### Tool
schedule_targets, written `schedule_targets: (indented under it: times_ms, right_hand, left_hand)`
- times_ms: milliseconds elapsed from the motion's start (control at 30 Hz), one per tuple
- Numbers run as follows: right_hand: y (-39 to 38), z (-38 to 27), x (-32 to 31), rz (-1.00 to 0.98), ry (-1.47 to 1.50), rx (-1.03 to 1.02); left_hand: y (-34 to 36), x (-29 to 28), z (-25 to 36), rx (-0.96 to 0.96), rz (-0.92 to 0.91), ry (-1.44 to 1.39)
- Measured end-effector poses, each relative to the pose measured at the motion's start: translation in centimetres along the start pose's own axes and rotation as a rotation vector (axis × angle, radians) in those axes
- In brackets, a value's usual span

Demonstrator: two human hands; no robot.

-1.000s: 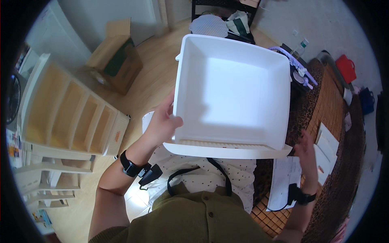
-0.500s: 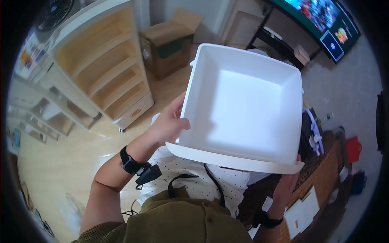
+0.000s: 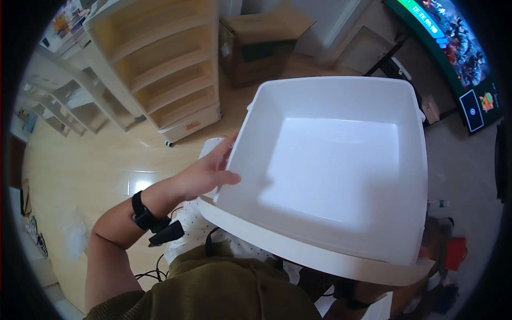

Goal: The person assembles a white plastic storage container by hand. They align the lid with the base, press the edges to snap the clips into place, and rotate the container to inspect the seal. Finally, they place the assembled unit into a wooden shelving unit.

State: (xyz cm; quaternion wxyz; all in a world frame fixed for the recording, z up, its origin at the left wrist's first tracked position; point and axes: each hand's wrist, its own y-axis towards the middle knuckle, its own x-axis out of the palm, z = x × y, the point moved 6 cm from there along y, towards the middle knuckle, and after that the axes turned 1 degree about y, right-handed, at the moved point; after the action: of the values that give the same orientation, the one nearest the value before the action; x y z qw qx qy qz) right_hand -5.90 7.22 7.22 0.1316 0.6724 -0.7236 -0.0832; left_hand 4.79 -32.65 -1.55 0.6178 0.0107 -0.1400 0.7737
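A white plastic drawer (image 3: 336, 160) with a pale front strip (image 3: 314, 250) is held above my lap, its inside facing up and bare. My left hand (image 3: 210, 172) grips its left wall, thumb at the rim and fingers on the outer side. My right hand (image 3: 426, 252) is at the drawer's lower right, mostly hidden behind it, so its fingers cannot be made out; my right forearm shows below the strip.
A cream drawer cabinet (image 3: 160, 64) with open slots stands back left beside white chair-like frames (image 3: 69, 101). An open cardboard box (image 3: 256, 48) sits behind. A screen (image 3: 453, 42) on a dark stand is back right; a red bag (image 3: 455, 253) lies at right.
My view has turned toward the cabinet and screen. My right hand has gone from beside the drawer to under its right end, and the drawer now sits lower and farther right in view.
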Motion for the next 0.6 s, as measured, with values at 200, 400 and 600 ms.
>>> schedule_targets:
  times_ms: [200, 400, 600]
  right_hand:
    - [2.0, -1.2, 0.5, 0.030, -0.140, -0.206]
    - [3.2, -2.1, -0.4, 0.036, -0.189, -0.294]
    - [4.4, -3.5, -1.6, 0.049, -0.258, -0.364]
  left_hand:
    - [4.8, -2.3, 8.6, 0.468, 0.250, 0.971]
    - [9.5, -0.1, 12.2, 0.485, 0.190, 0.914]
    - [9.1, 1.5, 12.7, 0.542, 0.270, 0.790]
